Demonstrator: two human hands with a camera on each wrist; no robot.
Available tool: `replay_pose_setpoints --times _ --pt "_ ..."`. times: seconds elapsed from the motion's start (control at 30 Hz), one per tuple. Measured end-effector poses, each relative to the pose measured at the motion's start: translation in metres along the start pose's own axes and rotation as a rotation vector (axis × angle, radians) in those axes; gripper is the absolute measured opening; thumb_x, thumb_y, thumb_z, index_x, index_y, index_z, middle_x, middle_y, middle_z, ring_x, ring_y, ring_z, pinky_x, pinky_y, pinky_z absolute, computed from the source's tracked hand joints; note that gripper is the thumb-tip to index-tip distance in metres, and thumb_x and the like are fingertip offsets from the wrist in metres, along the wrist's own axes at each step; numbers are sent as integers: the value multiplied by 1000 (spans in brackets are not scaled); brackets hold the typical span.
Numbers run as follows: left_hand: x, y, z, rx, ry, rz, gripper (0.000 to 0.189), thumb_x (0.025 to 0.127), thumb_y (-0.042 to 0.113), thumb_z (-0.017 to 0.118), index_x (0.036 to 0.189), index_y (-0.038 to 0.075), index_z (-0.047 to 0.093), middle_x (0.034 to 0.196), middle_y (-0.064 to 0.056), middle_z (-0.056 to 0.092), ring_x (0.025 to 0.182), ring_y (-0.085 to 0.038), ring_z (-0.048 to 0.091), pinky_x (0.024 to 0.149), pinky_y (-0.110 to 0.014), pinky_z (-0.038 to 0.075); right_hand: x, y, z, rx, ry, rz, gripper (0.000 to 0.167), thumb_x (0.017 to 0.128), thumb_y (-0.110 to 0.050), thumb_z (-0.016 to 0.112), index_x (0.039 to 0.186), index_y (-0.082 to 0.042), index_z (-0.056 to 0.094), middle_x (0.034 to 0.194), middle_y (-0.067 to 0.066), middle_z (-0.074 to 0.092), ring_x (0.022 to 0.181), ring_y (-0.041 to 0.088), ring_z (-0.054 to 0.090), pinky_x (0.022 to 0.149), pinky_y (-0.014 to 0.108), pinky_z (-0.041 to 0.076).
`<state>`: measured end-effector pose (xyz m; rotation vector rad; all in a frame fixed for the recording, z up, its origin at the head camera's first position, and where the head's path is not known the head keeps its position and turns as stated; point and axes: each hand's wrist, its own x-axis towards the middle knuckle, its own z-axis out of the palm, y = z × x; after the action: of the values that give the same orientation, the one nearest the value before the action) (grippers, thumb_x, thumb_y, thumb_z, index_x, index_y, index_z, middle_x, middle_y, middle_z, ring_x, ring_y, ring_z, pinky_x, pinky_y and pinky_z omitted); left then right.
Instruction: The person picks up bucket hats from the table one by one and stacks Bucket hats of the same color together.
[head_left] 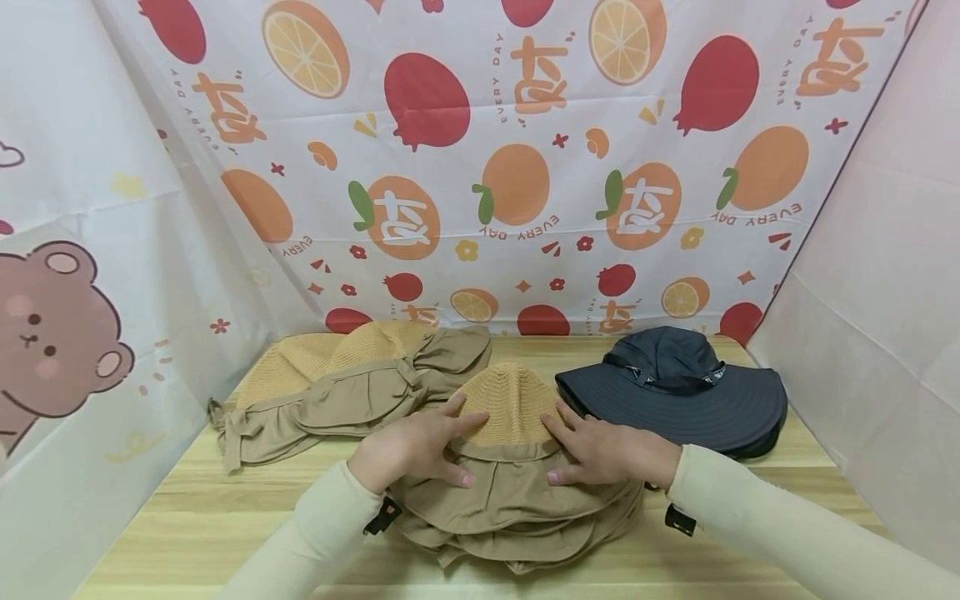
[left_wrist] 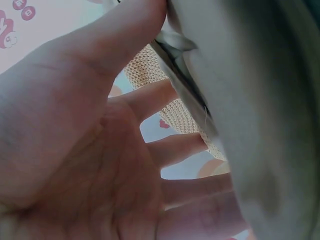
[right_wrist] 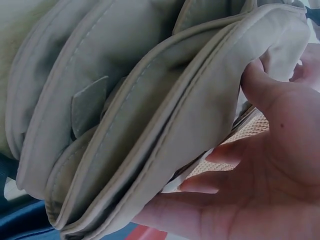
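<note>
One hat stack (head_left: 517, 496) of layered soft khaki cloth brims, topped by a straw-coloured woven crown (head_left: 513, 408), sits on the pale wood-grain worktop (head_left: 187, 525). It looks light and floppy: the brims would probably fold or slip over one another if lifted by a single edge, while the crown seems somewhat stiffer, so the surest hold is likely from both sides, where crown meets brim. The stack lies between the hands: the left hand (head_left: 427, 442) touches its left side and the right hand (head_left: 600, 446) its right, each with fingers spread against the crown and thumb resting on the top brim, neither clenched. Beyond the stack to the left lie more hats with straw-coloured woven crowns and khaki cloth brims (head_left: 337, 387); beyond it to the right, a dark navy wide-brimmed fabric hat (head_left: 667, 408). Behind the stack hangs a white fruit-print cloth (head_left: 517, 183).
</note>
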<state>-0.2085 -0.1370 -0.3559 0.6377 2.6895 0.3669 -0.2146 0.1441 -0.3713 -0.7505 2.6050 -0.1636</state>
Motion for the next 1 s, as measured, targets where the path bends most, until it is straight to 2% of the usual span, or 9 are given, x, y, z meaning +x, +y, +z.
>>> replay_pose_setpoints --times 0.2,0.37,0.53,0.6,0.67,0.83,1.0 --pt "1 -1 0 8 0 0 89 83 44 83 159 27 41 173 -18 13 151 -42 37 119 -56 38 -1 0 -2 16 6 -1 88 99 -56 59 165 -12 22 173 20 8 149 55 34 120 61 34" --pt "-4 1 -1 -7 16 9 89 84 44 82 160 25 40 174 -17 10 149 -43 41 115 -56 42 -5 1 -3 30 26 -11 89 98 -57 61 165 -12 23 174 19 6 149 58 28 119 64 33" --pt "-11 2 -3 -15 42 35 86 87 41 81 160 21 41 173 -19 9 143 -43 48 111 -55 46 -9 2 -5 17 37 -7 88 98 -57 61 165 -16 24 175 14 6 153 53 27 115 69 36" --pt "-15 3 -6 -9 50 57 85 88 40 81 159 19 41 172 -23 12 139 -44 52 112 -57 45 -11 2 -6 0 46 -9 87 97 -57 62 165 -17 26 175 14 8 153 51 28 112 71 37" --pt "-18 2 -10 -16 55 69 85 89 41 80 160 19 40 171 -26 15 141 -47 49 114 -60 42 -13 2 -9 -16 56 -15 86 97 -57 63 164 -17 27 174 15 11 153 50 28 109 73 38" --pt "-26 -7 -25 -41 98 77 81 94 38 75 162 16 36 168 -27 23 149 -51 36 117 -66 35 -18 2 -18 -33 82 -21 86 96 -56 64 164 -16 29 171 20 21 153 48 30 111 72 37" --pt "-32 -24 -40 -6 160 84 72 98 32 71 160 16 39 164 -30 30 147 -51 38 115 -66 37 -21 4 -29 -15 90 -12 88 97 -55 64 164 -14 27 169 23 26 152 47 33 113 71 36"
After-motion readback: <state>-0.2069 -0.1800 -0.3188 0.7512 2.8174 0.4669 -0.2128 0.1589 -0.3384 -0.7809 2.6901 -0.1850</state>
